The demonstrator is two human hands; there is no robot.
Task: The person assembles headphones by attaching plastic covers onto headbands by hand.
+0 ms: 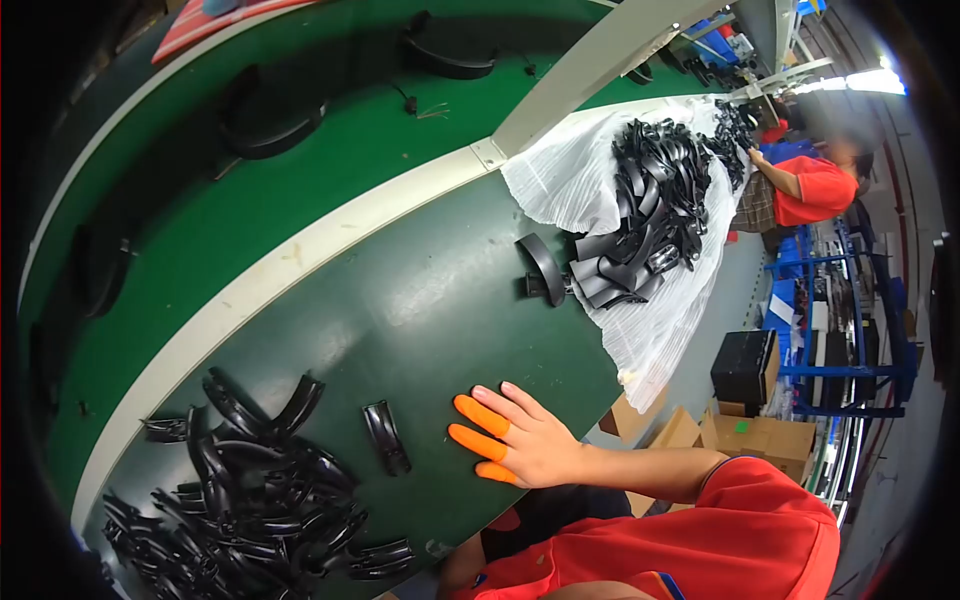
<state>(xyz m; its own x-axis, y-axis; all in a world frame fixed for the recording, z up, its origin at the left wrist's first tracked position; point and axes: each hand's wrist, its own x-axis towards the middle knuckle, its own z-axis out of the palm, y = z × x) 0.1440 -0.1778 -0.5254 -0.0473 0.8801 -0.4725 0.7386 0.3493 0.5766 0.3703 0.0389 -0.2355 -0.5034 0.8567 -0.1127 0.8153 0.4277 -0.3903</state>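
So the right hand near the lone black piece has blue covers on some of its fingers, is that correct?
Not quite: the finger covers are orange, not blue, as the head view shows. The rest holds: the right hand wears them, near the lone black piece.

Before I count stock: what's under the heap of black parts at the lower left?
Green tabletop shows beside the heap of black parts, so it seems to rest directly on that surface. Lower parts, and anything under the middle, are covered and cannot be seen.
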